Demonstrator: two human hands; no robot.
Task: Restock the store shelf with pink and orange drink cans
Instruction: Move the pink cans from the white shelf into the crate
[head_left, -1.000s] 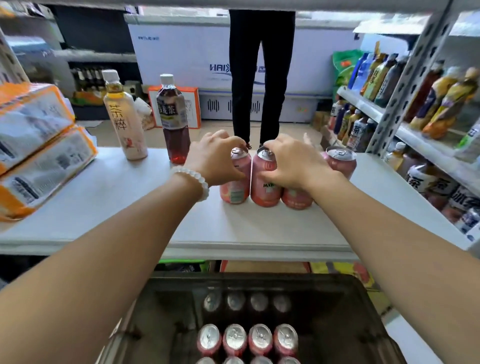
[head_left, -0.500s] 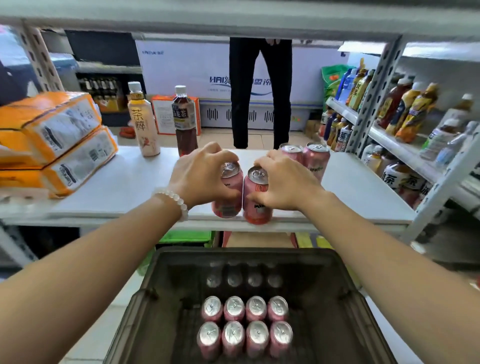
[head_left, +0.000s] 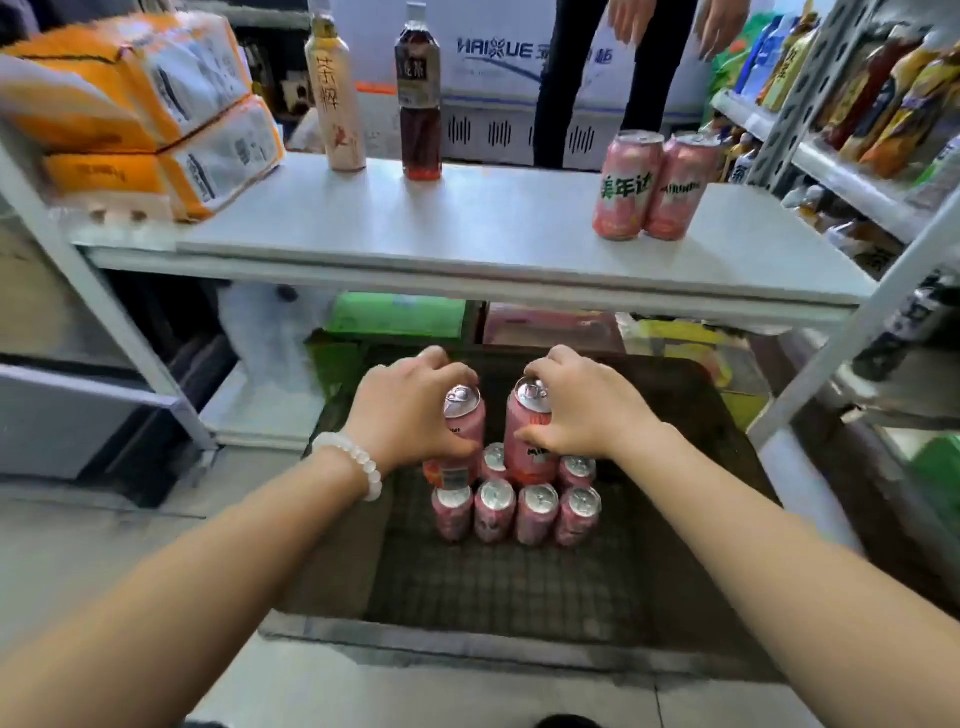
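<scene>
— What are the hands doing?

— The left hand (head_left: 410, 410) has its fingers curled round a pink can (head_left: 460, 441), and the right hand (head_left: 576, 410) grips a second pink can (head_left: 527, 441) near its top, thumb on the side. Both cans are upright, just beside each other, above a dark crate (head_left: 727, 441). The left wrist wears a white bead bracelet (head_left: 353, 462).

— And under them?

— More pink cans (head_left: 517, 512) stand in rows on the crate's mesh bottom, a front row of four with others behind, partly hidden by the held ones.

— What of the shelf?

— A white shelf (head_left: 493, 234) sits beyond and above the crate. Two pink cans (head_left: 652, 189) stand touching at its right. Toward the back are a pale bottle (head_left: 335, 98) and a dark tea bottle (head_left: 420, 98), apart from each other. Orange-wrapped packs (head_left: 156, 104) are stacked on the left end.

— The room?

— Bottled drinks (head_left: 878, 98) fill racks on the right. Behind the shelf stands a person in black trousers (head_left: 558, 88) before a white freezer chest (head_left: 498, 57). The floor is pale tile (head_left: 467, 696).
</scene>
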